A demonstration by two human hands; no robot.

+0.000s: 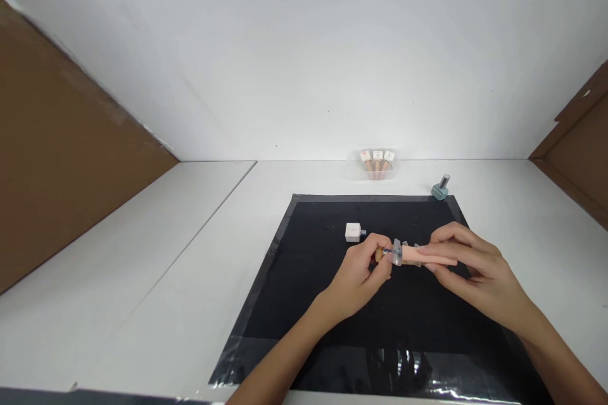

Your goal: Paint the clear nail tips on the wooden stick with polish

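My right hand (468,259) grips a flat, peach-coloured stick (412,255) with its fingers over and under it. At the stick's left end sit pieces of clear plastic (398,252). My left hand (363,272) is closed, thumb and forefinger pinching a small tool with a thin dark metallic shaft (390,251) and an amber-brown end (379,254). The shaft meets the clear plastic; the exact kind of tool is too small to tell. Just beyond my left hand lies a white block (353,232) with a short grey peg on its right side.
A black mat (304,297) with taped edges lies under my hands on the white table (142,253). Behind it, a clear tray (375,175) holds three white-topped, peach-stemmed pieces. A teal piece with a silver post (440,188) is at the mat's far right corner. Brown panels (61,139) flank the table.
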